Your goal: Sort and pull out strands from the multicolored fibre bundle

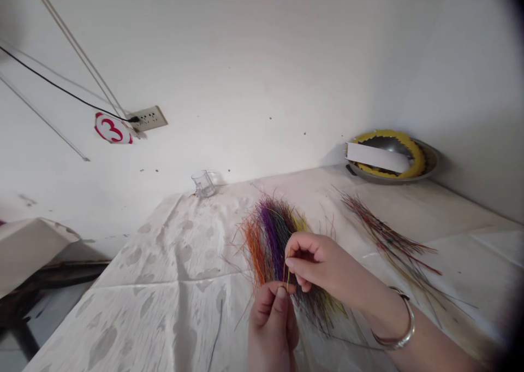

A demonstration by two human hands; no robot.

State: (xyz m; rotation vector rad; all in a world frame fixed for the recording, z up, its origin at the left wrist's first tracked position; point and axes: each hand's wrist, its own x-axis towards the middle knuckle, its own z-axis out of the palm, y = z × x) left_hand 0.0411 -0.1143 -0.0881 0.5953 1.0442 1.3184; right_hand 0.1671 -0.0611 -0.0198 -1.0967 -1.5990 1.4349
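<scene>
My left hand (273, 320) is closed, its thumb and forefinger pinching thin coloured strands. Just above it, my right hand (313, 260) also pinches the strands (288, 278), one yellow-green and one reddish, which run between both hands. What kind of strand they are, wire or cord, I cannot make out. Behind and under the hands lies a thick pile of loose strands (268, 230) in orange, purple, dark grey and yellow. My hands hide part of it. A silver bangle (405, 328) is on my right wrist.
A second, thinner bundle of strands (379, 227) lies to the right. At the back right a metal bowl (428, 164) holds a yellow ring-shaped piece and a white strip. A clear glass mug (203, 184) stands near the wall on the patterned tablecloth (164, 301). One dark strand (216, 334) lies left of my hands.
</scene>
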